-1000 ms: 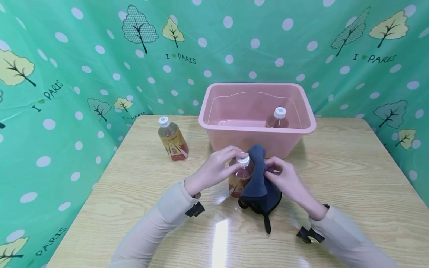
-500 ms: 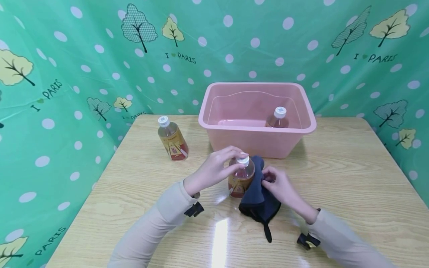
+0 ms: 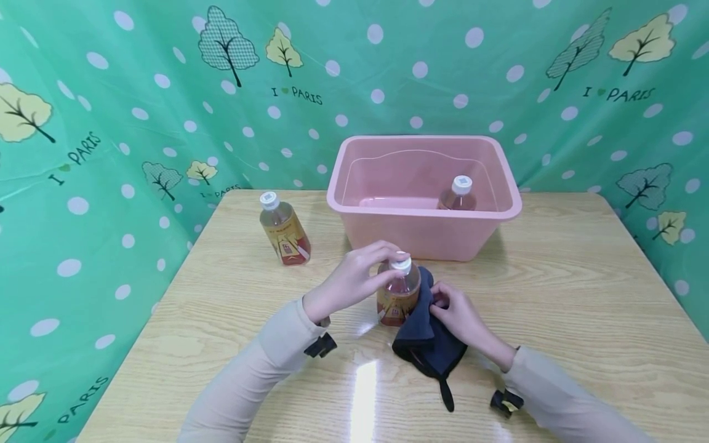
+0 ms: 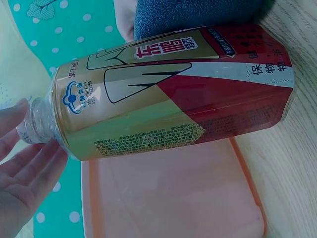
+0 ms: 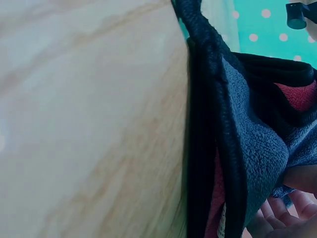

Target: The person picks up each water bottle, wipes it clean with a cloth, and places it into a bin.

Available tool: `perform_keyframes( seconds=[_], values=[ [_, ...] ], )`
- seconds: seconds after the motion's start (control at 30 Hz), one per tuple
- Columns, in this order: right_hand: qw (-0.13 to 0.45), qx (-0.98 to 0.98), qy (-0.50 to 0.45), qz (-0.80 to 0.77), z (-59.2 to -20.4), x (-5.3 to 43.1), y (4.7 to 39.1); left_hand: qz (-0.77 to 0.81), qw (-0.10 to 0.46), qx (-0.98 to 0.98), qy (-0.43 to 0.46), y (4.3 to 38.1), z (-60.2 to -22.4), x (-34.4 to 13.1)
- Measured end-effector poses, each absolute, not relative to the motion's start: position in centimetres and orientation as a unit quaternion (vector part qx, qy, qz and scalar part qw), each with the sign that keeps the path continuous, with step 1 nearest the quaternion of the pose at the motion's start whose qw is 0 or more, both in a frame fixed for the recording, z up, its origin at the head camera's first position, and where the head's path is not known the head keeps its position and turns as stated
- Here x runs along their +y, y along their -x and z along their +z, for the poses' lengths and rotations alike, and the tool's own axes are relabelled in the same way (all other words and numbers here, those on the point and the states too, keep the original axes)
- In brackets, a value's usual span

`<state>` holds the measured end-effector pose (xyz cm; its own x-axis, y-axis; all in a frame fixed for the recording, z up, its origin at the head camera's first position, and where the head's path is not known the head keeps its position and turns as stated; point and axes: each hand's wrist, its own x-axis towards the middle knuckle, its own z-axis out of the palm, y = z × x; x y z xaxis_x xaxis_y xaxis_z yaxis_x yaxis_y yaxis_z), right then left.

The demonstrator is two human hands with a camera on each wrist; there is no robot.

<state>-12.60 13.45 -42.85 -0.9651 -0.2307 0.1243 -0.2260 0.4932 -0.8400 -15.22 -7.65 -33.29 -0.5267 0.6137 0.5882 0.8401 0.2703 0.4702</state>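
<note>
the bottle (image 3: 396, 304) stands on the table (image 3: 565, 295), before the pink tub (image 3: 412, 237). the left hand (image 3: 354, 280) grips its cap (image 3: 401, 265); the right hand (image 3: 461, 317) pinches a dark cloth (image 3: 416, 331) at its side (wiping, i'd judge). the next stroke would call for a steady cap and the cloth snug to the bottle.

Your left hand (image 3: 357, 277) holds the white cap (image 3: 401, 267) of an upright gold-and-red drink bottle (image 3: 396, 301); your right hand (image 3: 460, 312) pinches a folded, dark-blue, black-edged towel (image 3: 441, 346) beside it.
</note>
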Motion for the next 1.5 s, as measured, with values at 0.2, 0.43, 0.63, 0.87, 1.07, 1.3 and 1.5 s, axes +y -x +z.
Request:
perform_keyframes(
  seconds=[0.2, 0.43, 0.63, 0.87, 1.07, 1.3, 1.5],
  values=[
    [-0.003, 0.866, 0.135, -0.481, -42.5, 13.4, 12.5, -0.387, 0.144, -0.782, 0.467, 15.3, -33.2, -7.7],
    [-0.010, 0.861, 0.136, -0.490, -41.0, 13.4, 12.1, -0.388, 0.136, -0.784, 0.465, 15.3, -33.2, -7.8],
    [-0.031, 0.843, 0.142, -0.518, -39.6, 13.3, 11.8, -0.389, 0.132, -0.785, 0.464, 15.3, -33.1, -7.8],
    [-0.077, 0.818, 0.156, -0.549, -37.9, 13.2, 11.6, -0.386, 0.133, -0.787, 0.462, 15.3, -33.1, -7.8],
    [-0.086, 0.812, 0.148, -0.558, -36.7, 13.2, 11.5, -0.392, 0.124, -0.787, 0.460, 15.2, -33.0, -7.8],
    [-0.083, 0.821, 0.142, -0.546, -36.7, 13.2, 11.5, -0.398, 0.120, -0.786, 0.458, 15.3, -33.0, -7.8],
    [-0.073, 0.825, 0.145, -0.541, -37.3, 13.3, 11.9, -0.391, 0.131, -0.785, 0.462, 15.4, -33.1, -7.9]
  ],
)
